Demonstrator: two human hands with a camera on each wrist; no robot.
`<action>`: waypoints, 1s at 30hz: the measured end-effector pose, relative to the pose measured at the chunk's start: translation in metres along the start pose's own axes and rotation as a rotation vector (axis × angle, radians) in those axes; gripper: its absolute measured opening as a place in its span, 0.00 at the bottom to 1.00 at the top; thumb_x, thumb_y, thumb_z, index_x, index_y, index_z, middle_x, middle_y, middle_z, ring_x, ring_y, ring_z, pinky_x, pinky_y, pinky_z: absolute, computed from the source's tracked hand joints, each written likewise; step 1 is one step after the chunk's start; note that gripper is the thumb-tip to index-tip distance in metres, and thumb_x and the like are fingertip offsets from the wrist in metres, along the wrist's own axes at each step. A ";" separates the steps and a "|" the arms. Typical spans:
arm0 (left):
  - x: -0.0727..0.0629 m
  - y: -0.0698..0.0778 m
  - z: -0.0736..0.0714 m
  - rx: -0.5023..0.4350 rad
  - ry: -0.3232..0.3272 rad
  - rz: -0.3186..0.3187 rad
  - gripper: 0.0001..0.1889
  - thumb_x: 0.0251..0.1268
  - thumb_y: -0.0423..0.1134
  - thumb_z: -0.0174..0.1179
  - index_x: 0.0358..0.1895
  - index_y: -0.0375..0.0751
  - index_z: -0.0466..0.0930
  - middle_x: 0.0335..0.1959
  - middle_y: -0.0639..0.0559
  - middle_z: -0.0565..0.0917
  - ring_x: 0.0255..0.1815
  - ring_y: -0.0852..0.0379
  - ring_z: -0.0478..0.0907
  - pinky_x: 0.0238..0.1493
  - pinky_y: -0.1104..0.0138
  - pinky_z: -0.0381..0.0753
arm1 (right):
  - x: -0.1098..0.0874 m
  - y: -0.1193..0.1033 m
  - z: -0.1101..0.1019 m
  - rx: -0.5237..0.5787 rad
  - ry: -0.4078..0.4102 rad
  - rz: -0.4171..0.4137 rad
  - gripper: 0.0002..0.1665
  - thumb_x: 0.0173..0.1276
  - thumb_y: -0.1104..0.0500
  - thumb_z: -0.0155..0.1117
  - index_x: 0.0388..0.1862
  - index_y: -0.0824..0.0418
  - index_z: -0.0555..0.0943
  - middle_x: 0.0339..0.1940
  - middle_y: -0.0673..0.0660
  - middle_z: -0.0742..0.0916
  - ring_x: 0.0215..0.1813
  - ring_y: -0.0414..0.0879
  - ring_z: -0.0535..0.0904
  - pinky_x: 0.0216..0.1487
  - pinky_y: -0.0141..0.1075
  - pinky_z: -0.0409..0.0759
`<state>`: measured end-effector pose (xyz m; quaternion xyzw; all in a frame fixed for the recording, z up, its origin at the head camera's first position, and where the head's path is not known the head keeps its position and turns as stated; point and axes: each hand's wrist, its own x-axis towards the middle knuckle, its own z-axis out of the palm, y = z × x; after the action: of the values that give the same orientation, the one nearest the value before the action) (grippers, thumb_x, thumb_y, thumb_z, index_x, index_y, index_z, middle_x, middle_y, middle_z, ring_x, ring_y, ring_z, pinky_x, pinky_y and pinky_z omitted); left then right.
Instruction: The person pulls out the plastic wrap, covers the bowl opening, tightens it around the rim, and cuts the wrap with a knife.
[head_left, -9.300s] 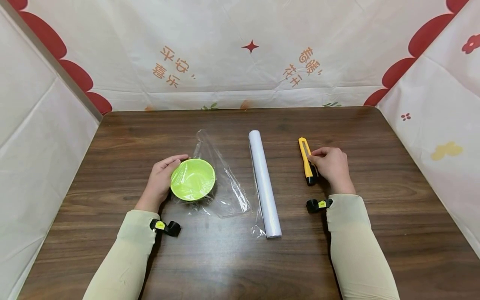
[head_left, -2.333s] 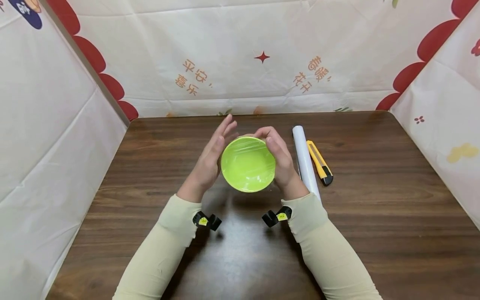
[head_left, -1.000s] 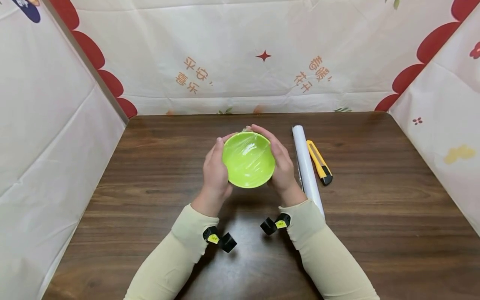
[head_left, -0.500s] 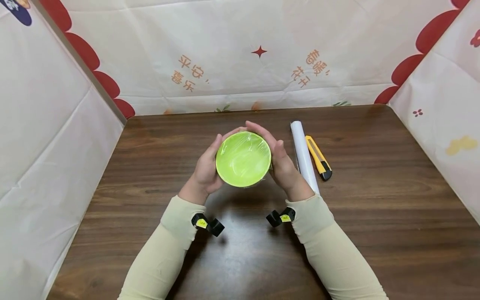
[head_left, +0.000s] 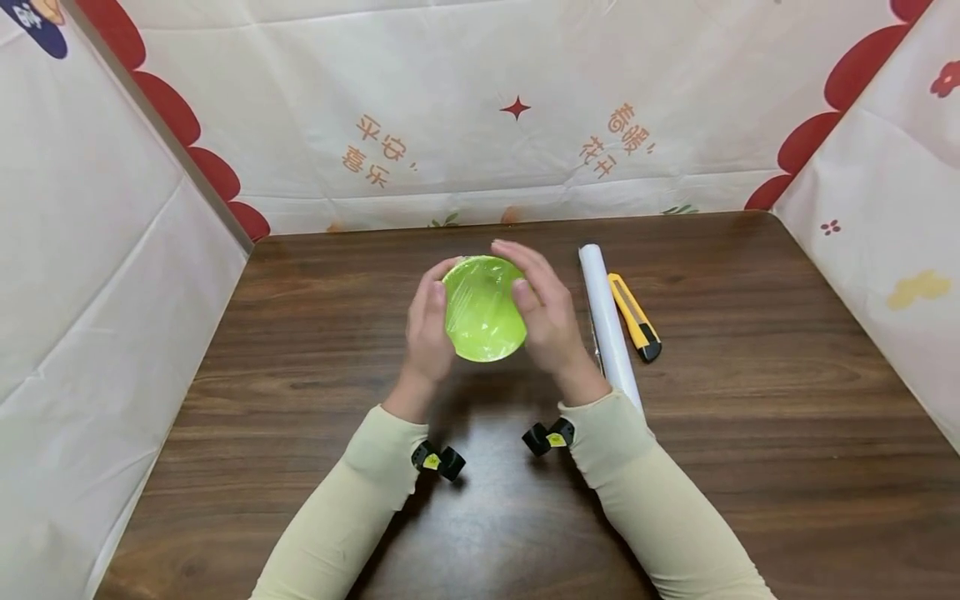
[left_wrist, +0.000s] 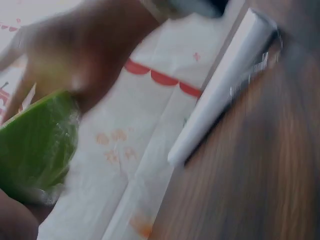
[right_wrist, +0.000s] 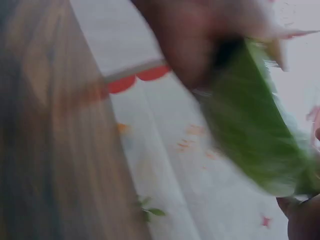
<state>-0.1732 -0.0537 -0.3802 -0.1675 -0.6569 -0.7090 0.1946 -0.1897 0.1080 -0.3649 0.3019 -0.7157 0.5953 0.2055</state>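
A bright green bowl (head_left: 483, 312) covered with clear plastic wrap is held up above the table, its mouth tilted toward the head camera. My left hand (head_left: 431, 329) grips its left side, thumb near the rim and fingers partly hidden behind it. On the right side, my right hand (head_left: 551, 317) holds it, thumb over the rim and fingers stretched along the far edge. Both wrist views are blurred; the wrapped side of the bowl (left_wrist: 42, 145) appears in the left one. Wrinkled film clings to the bowl's outer wall (right_wrist: 255, 125) in the right one.
A white roll of plastic wrap (head_left: 606, 317) lies on the dark wooden table (head_left: 300, 375), just right of my right hand. Beside it rests a yellow utility knife (head_left: 635, 317) with a black end. Printed cloth (head_left: 465, 67) hangs behind the table and at both sides.
Earlier the bowl lay left with loose film around it, and my right hand was at the knife. Since then both hands raised it to the middle; just now it turned between them.
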 end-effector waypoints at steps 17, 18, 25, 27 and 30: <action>-0.014 -0.003 -0.005 0.080 -0.139 -0.200 0.37 0.76 0.61 0.29 0.71 0.34 0.60 0.66 0.35 0.70 0.65 0.50 0.70 0.68 0.53 0.68 | -0.007 0.006 0.008 0.337 0.123 0.194 0.26 0.68 0.58 0.45 0.55 0.75 0.77 0.48 0.49 0.87 0.44 0.43 0.83 0.43 0.32 0.82; -0.012 -0.003 -0.007 0.127 -0.161 -0.172 0.39 0.74 0.65 0.30 0.73 0.37 0.58 0.69 0.37 0.68 0.68 0.49 0.67 0.70 0.51 0.65 | -0.006 0.005 0.008 0.336 0.137 0.191 0.26 0.69 0.58 0.45 0.55 0.75 0.78 0.47 0.49 0.87 0.44 0.43 0.83 0.42 0.32 0.82; -0.007 -0.002 -0.007 -0.030 -0.130 -0.055 0.32 0.76 0.55 0.33 0.69 0.32 0.62 0.65 0.35 0.71 0.61 0.55 0.73 0.61 0.62 0.75 | -0.007 0.000 0.011 0.393 0.061 0.171 0.28 0.71 0.56 0.43 0.60 0.74 0.74 0.55 0.57 0.85 0.51 0.44 0.82 0.48 0.32 0.83; -0.007 -0.001 -0.006 -0.122 -0.076 -0.093 0.29 0.76 0.47 0.32 0.65 0.29 0.67 0.59 0.32 0.74 0.52 0.57 0.77 0.52 0.66 0.79 | -0.007 -0.001 0.010 0.415 -0.017 0.181 0.31 0.72 0.53 0.42 0.66 0.72 0.70 0.61 0.64 0.81 0.58 0.46 0.79 0.55 0.33 0.81; -0.007 0.002 -0.009 -0.181 -0.006 -0.127 0.28 0.75 0.43 0.31 0.61 0.25 0.71 0.54 0.30 0.77 0.46 0.59 0.79 0.47 0.67 0.81 | -0.007 0.000 0.004 0.362 -0.131 0.229 0.34 0.77 0.45 0.38 0.69 0.69 0.68 0.66 0.67 0.76 0.66 0.45 0.75 0.63 0.32 0.75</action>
<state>-0.1666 -0.0619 -0.3828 -0.1444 -0.6001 -0.7758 0.1313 -0.1842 0.1058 -0.3698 0.2888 -0.6386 0.7125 0.0324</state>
